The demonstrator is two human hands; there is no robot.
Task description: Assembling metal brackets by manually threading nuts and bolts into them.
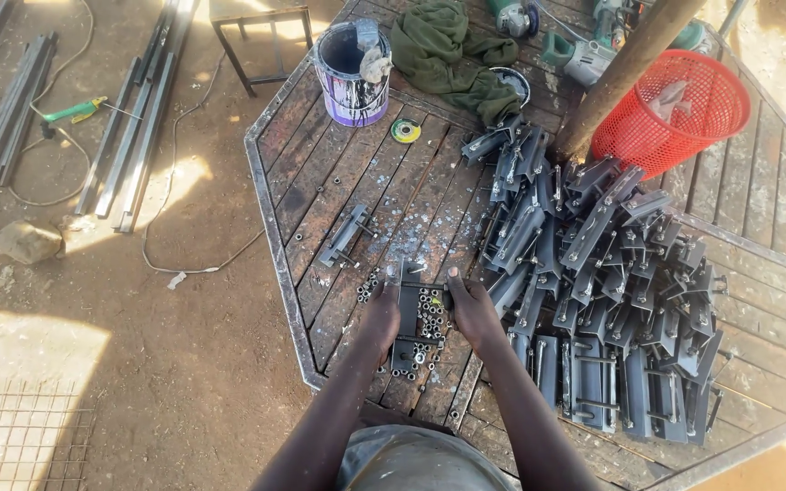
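Slatted metal desk set on a dirt floor, outdoors. Grey bracket is held upright at the near desk edge, both grips closed on it: left hand, right hand. Right half is crowded by a bracket pile; open slats are left toward the paint bucket.

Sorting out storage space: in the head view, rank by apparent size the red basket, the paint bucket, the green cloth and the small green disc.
1. Green cloth and red basket: look alike, no ranking between them.
2. Paint bucket.
3. Green disc, clearly smallest.
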